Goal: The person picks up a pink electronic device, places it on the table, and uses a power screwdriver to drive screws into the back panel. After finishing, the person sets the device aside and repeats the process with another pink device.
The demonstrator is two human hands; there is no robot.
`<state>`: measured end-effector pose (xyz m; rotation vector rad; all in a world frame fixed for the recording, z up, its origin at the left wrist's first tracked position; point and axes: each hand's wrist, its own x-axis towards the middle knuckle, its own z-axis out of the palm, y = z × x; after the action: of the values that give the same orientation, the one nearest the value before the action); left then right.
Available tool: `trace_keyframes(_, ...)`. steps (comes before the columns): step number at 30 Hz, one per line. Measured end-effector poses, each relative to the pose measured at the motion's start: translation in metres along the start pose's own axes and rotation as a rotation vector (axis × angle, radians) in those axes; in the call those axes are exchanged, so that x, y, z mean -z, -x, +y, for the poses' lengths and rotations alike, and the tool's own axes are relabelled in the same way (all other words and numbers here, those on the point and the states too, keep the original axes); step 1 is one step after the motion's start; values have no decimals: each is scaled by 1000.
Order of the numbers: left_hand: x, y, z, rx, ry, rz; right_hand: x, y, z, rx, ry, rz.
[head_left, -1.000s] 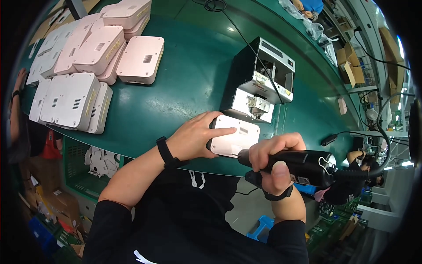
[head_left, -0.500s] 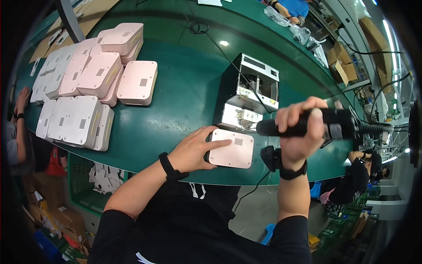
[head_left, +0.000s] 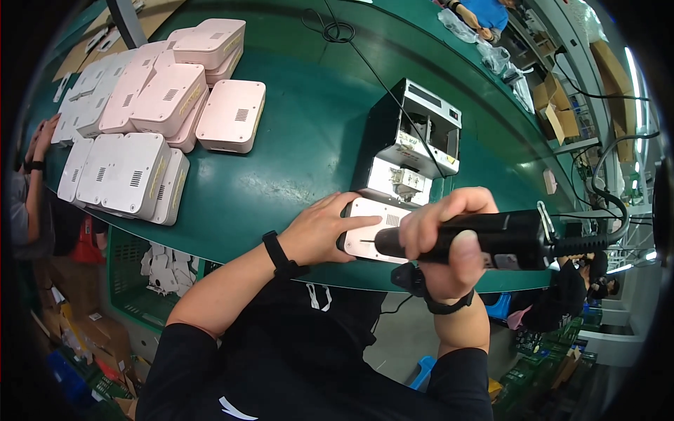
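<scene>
Two bare hands were busy with one pale pink box [head_left: 390,219], which lay flat on the green table [head_left: 295,165], close to the middle of its near edge. The left hand [head_left: 319,228] held the left end of the box, with its fingers spread apart and one finger lying straight across the top. The right hand [head_left: 449,245] was curled tight around a fat black power tool [head_left: 505,235], with its thumb on the near side. A thin metal tip [head_left: 367,241] poked out of the tool and pointed left, over the near part of the box; whether it touched could not be told. Just past the box, toward the table's far edge, stood a black and silver machine [head_left: 421,156], and a thin black cable [head_left: 382,88] ran in front of it. Toward the table's left end were piled pink boxes [head_left: 168,95], and white boxes [head_left: 126,175] sat by the near edge there. One lone pink box [head_left: 232,116] lay at the right side of the pile. Another person's hands [head_left: 43,137] were at the table's left end. Below the near edge, toward the left, a green crate [head_left: 130,309] held flat white parts [head_left: 168,270].
</scene>
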<state>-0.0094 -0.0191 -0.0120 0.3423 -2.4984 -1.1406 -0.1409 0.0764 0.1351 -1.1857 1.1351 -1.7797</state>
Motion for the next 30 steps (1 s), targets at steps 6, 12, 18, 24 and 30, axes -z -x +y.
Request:
trace_keyframes(6, -2, -2, -1, -20, 12, 27, -9, 5, 12, -62, 114, -120)
trace_keyframes(12, -14, -1, -14, -64, 15, 97, -8, 12, 35, -94, 222, -220)
trace_keyframes(18, -17, 1, -14, -30, 28, 85, -10, 12, 38, -62, 285, -296)
trace_keyframes(24, -11, 3, -5, -28, 35, 69, -11, 14, 36, -32, 253, -224)
trace_keyframes(30, 51, 33, 15, 303, 444, -132, 10, -14, -29, 147, -119, 179)
